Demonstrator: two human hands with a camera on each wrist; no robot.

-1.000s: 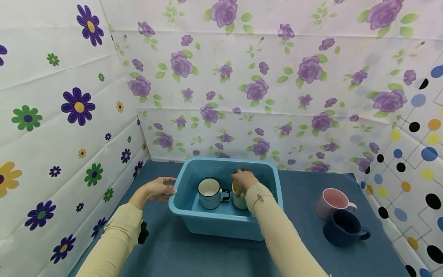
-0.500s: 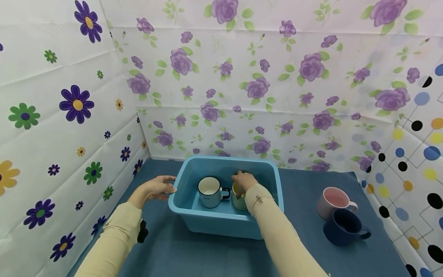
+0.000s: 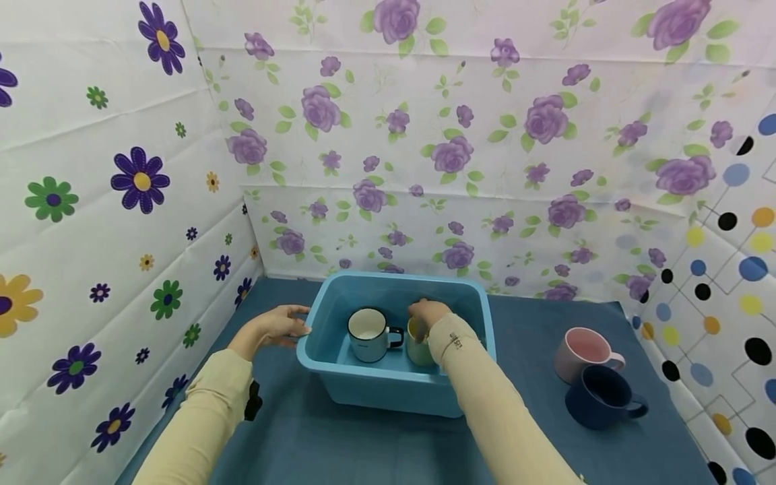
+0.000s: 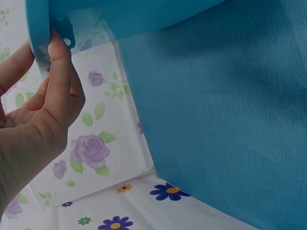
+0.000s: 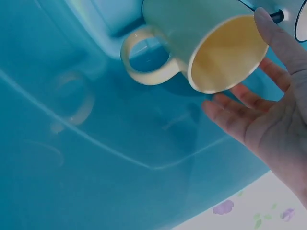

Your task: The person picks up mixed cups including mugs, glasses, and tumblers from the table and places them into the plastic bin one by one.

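Observation:
My left hand [image 3: 277,327] pinches the left rim of a light blue plastic tub [image 3: 388,373]. In the left wrist view, thumb and fingers sit on opposite sides of the tub's rim [image 4: 39,28]. My right hand [image 3: 428,314] reaches into the tub over a pale green mug [image 3: 420,354] with a yellow inside. Seen from the right wrist, that mug [image 5: 192,24] has a cream handle; the fairly straight fingers [image 5: 235,108] and thumb lie right at its rim. A white enamel mug [image 3: 367,337] with black rim and handle stands left of it in the tub.
A pink mug [image 3: 583,353] and a dark blue mug [image 3: 600,399] stand close together right of the tub on the blue-covered table [image 3: 339,444]. Patterned sheets enclose the table at the back [image 3: 376,236], left and right.
The camera view shifts slightly. Both hands stay at the tub rim and the green mug, and the mugs keep their places.

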